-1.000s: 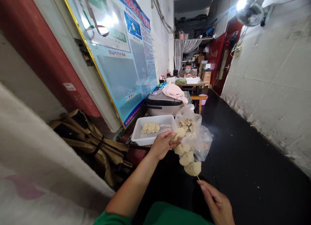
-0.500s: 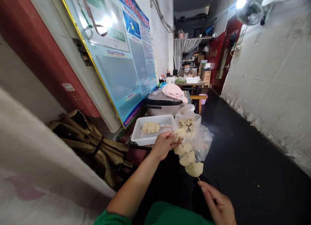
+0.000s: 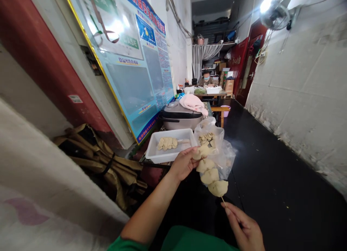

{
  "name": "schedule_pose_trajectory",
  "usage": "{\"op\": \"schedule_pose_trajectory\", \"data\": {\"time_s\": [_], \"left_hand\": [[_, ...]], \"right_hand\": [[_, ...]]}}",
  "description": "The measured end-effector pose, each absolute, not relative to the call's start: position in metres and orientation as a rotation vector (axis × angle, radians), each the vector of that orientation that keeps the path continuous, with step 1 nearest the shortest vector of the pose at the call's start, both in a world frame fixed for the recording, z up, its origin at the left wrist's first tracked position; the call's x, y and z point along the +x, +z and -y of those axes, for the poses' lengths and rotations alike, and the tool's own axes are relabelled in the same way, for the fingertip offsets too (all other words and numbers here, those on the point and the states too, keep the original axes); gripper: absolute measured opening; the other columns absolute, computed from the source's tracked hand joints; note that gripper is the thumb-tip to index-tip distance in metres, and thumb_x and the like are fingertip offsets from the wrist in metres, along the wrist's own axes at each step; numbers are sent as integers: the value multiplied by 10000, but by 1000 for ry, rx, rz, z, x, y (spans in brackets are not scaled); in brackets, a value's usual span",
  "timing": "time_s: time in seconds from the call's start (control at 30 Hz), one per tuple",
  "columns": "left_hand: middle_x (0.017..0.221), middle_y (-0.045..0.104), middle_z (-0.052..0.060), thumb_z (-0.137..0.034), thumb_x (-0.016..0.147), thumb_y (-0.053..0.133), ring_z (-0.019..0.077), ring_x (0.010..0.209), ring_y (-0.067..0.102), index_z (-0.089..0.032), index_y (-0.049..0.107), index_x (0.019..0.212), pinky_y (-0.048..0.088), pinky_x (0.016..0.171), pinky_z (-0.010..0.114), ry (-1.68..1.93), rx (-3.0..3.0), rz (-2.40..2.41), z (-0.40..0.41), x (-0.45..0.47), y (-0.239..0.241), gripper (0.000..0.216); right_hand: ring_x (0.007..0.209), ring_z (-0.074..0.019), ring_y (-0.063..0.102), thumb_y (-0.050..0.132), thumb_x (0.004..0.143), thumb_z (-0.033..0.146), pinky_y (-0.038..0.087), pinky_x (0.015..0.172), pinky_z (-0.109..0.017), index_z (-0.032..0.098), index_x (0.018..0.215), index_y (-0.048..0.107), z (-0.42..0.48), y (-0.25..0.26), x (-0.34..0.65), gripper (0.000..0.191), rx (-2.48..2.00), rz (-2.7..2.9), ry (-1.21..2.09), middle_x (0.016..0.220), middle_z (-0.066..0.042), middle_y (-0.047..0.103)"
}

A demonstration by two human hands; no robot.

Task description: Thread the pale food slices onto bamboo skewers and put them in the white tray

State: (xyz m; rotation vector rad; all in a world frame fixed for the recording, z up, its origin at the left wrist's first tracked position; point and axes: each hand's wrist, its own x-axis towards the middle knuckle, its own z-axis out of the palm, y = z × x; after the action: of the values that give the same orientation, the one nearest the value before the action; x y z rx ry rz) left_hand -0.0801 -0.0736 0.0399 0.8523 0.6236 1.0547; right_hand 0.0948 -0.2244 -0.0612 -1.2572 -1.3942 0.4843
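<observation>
A thin wooden skewer (image 3: 223,200) slants up from my right hand (image 3: 245,229), whose fingers pinch its lower end. Three pale dough-like pieces (image 3: 210,176) sit threaded on it. My left hand (image 3: 184,163) pinches a fourth pale piece (image 3: 202,151) at the skewer's upper tip. Behind the hands, a clear plastic bag (image 3: 215,150) holds more such pieces. A white tray (image 3: 162,155) to its left holds several finished skewers.
A grey rice cooker (image 3: 180,115) with a pink cloth (image 3: 193,103) stands behind the tray. A blue poster board (image 3: 132,63) leans on the left wall. Brown folded fabric (image 3: 100,160) lies at the left. A dark floor runs right to a far table (image 3: 211,94).
The piece in my left hand has slid down a little toward the other three on the skewer. The view has shifted slightly.
</observation>
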Motion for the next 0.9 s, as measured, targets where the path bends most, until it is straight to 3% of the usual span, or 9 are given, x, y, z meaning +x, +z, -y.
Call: {"op": "schedule_pose_trajectory", "data": {"time_s": [0.37,0.57,0.9], "left_hand": [[833,699,105,-266,707,721,171,755,661,-99,635,927,514,695,261,1027,742,-650,74,-73,30,289],[761,694,106,-311,655,757,169,647,638,-71,637,899,502,623,277,1030,780,-718,75,-70,27,362],[808,681,86,-356,681,737,174,697,645,-109,622,908,515,652,288,1003,821,-691,78,-71,27,355]], "right_hand": [[787,-197,735,615,797,229,580,723,-206,218,923,762,224,-63,88,193,-1212,1392,481,866,-42,777],[813,-187,730,611,804,183,577,739,-201,221,959,748,223,-69,89,210,-1186,1428,421,900,-37,772],[806,-191,732,606,807,168,582,735,-206,190,964,745,222,-70,89,210,-1180,1449,324,904,-59,770]]}}
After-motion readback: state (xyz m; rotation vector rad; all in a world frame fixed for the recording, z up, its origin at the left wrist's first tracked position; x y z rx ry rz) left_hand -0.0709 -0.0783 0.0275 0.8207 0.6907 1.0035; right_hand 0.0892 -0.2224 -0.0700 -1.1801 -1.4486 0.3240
